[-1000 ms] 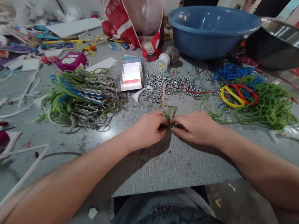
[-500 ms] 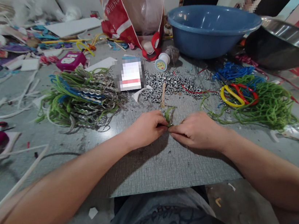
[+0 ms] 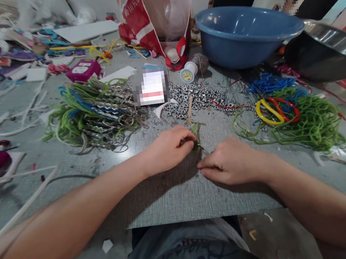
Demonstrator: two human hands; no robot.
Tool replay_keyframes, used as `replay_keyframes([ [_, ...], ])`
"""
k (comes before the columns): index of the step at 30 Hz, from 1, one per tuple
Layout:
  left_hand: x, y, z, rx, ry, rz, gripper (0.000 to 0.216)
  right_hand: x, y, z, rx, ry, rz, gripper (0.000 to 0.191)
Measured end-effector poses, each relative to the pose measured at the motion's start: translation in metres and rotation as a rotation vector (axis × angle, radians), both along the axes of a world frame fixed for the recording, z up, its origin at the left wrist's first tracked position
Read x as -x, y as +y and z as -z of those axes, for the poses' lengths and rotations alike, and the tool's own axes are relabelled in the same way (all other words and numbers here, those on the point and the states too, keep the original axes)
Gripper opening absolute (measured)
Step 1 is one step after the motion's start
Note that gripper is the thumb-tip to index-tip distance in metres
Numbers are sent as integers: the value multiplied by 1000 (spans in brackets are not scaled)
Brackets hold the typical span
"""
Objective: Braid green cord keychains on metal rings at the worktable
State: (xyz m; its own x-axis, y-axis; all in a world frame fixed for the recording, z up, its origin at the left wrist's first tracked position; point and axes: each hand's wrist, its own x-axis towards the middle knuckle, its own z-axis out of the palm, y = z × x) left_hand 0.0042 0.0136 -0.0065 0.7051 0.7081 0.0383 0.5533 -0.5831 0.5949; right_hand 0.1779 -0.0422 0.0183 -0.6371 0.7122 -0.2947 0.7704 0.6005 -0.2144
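Near the middle of the table, my left hand [image 3: 175, 148] is closed, its thumb and fingertips pinching a short piece of green cord [image 3: 196, 129]. The cord's upper end sticks up past the fingers; the pinched part is hidden. Lower and to the right is my right hand [image 3: 233, 162], fingers drawn together at the tips just above the tabletop. What those fingertips hold, if anything, is too small to make out. Beyond both hands lies a spread of metal nuts [image 3: 184, 98], with a thin wooden stick [image 3: 190, 109] at its near side.
Left of the nuts is a pile of green and blue cords strung with metal [image 3: 94, 112]. A phone [image 3: 152, 87] and a thread spool [image 3: 187, 73] lie behind. On the right are scissors [image 3: 269, 112], loose green cord [image 3: 319, 123] and a blue basin [image 3: 248, 36].
My right hand has moved down, away from my left hand, so the fingertips are now apart. My left hand has shifted slightly right and up with the green cord.
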Motion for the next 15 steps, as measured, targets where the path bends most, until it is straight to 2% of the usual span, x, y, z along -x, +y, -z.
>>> replay_keyframes([
  [5,13,2,-3,-79,78,32,19,0,-1,-8,168,91,-89,24],
  [11,13,-10,-6,-311,223,101,26,-2,1,-8,215,146,-115,21],
  [15,9,-25,-4,-466,109,68,37,-4,1,-4,233,198,-105,19],
])
